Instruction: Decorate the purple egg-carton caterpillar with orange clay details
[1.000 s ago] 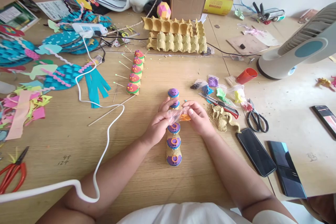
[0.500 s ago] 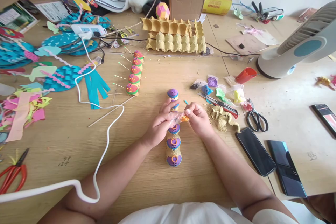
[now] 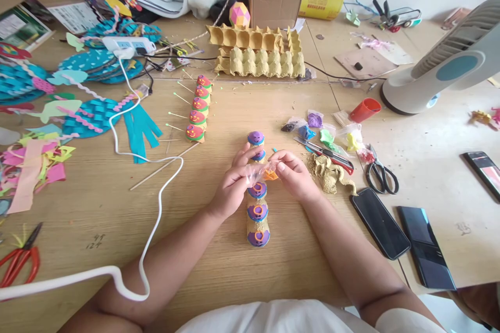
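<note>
Between my hands is a small clear plastic bag with orange clay (image 3: 270,174) in it. My left hand (image 3: 231,185) pinches one end of the bag, and my right hand (image 3: 294,175) grips the other end by the clay. Beneath them lies an egg-carton strip (image 3: 258,212) covered in purple clay with blue edges; orange rings sit on its nearer bumps. The bag and my fingers hide part of the strip's middle. A second egg-carton strip (image 3: 198,109) in red and green clay, with cotton swabs stuck out at its side, stands farther left.
Bags of coloured clay (image 3: 314,119), a utility knife (image 3: 326,154), scissors (image 3: 381,173) and two dark phones (image 3: 380,223) lie to the right. A white cable (image 3: 161,218) loops across the left. Egg cartons (image 3: 265,62) stand at the back, a fan (image 3: 433,70) at back right.
My hands have drawn slightly apart, stretching the bag between them so more of its clear plastic and the orange clay show. The view has shifted a little.
</note>
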`<state>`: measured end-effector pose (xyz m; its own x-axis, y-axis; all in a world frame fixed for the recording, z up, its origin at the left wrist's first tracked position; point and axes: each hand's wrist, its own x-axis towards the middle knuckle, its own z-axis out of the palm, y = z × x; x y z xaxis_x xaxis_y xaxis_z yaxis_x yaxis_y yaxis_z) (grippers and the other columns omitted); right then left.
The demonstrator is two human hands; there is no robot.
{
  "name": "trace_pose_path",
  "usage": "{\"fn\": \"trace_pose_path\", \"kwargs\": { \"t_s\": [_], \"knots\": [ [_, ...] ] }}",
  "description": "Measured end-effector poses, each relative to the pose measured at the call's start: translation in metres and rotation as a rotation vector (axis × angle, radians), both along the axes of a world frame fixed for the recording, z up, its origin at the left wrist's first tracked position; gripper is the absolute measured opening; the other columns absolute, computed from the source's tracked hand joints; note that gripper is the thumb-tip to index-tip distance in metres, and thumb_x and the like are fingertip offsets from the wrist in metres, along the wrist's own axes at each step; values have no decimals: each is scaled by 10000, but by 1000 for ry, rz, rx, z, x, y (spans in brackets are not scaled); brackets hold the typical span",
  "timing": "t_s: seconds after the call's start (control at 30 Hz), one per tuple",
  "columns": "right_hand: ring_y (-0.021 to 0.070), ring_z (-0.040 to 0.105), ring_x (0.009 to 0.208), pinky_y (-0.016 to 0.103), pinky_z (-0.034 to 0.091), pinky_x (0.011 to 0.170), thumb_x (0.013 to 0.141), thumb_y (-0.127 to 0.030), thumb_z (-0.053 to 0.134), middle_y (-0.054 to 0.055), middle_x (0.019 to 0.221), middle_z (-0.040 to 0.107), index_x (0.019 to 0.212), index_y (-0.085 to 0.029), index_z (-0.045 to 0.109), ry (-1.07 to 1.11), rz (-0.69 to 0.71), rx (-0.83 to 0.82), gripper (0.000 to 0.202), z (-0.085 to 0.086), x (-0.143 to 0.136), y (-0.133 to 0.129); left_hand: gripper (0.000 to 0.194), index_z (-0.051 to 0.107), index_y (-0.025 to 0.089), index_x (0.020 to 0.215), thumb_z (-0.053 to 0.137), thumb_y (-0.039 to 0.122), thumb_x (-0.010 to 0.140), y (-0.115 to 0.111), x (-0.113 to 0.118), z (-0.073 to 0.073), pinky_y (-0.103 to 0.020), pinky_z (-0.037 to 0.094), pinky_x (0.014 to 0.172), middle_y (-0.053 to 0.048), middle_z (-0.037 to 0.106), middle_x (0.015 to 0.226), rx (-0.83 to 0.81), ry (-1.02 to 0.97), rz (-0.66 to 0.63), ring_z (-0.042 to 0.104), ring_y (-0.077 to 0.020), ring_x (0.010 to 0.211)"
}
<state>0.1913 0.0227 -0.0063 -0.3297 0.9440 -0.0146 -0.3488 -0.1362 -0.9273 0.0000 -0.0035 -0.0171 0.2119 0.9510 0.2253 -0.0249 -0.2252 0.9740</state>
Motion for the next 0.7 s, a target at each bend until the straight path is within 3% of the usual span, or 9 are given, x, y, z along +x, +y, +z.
{"fn": "trace_pose_path", "kwargs": {
  "t_s": [0.23,0.37,0.7],
  "knots": [
    [125,608,726,276,516,716,804,-427,874,-13,813,674,845,-223,676,56,-21,39,287,-3,-2,2,372,773,374,1230,502,239,1014,-1,0,-1,-510,197,1365,100,456,1655,-26,-32,-81,134,-230,1657],
    [121,568,678,275,491,683,799,-436,877,-30,727,623,751,-223,628,23,-86,93,331,-2,-4,2,375,774,384,1223,518,216,1006,-1,0,0,-510,147,1378,108,468,1645,-7,-27,-82,143,-226,1656],
    [119,505,650,270,431,633,766,-481,890,-33,693,575,708,-219,608,-62,-198,111,389,4,-5,1,404,769,406,1237,524,203,989,-1,-1,1,-510,238,1355,115,477,1637,-29,-18,-66,171,-230,1648]
  ]
}}
